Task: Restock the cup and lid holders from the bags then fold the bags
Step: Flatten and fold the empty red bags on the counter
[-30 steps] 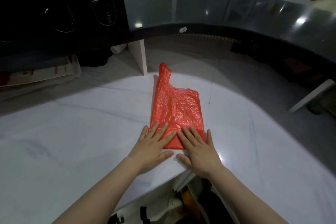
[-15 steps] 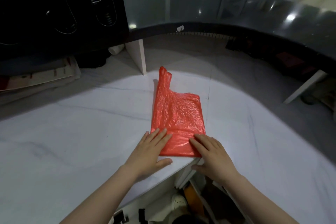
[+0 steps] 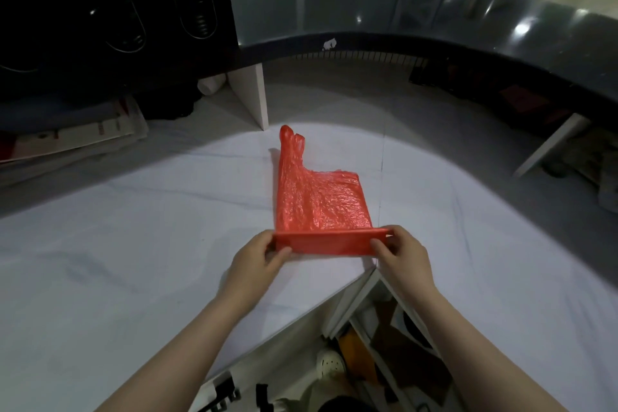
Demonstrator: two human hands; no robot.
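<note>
A red plastic bag [image 3: 317, 201] lies flattened lengthwise on the white marble counter [image 3: 133, 244], its handle end pointing away from me. Its near edge is lifted off the counter into a narrow upright band. My left hand [image 3: 257, 257] pinches the left corner of that band. My right hand [image 3: 398, 254] pinches the right corner. The black cup and lid holder [image 3: 110, 10] stands at the far left with its curved slots facing me; what it holds is too dark to tell.
A dark raised counter ledge [image 3: 434, 17] curves across the back on white supports [image 3: 254, 97]. Stacked papers and boxes [image 3: 67, 137] lie at the left under the holder. The counter's front edge is notched just below my hands, with open shelving [image 3: 368, 344] underneath.
Both hands were pressing flat on the bag's near end. They slid to its two near corners, pinched them and lifted that edge off the counter.
</note>
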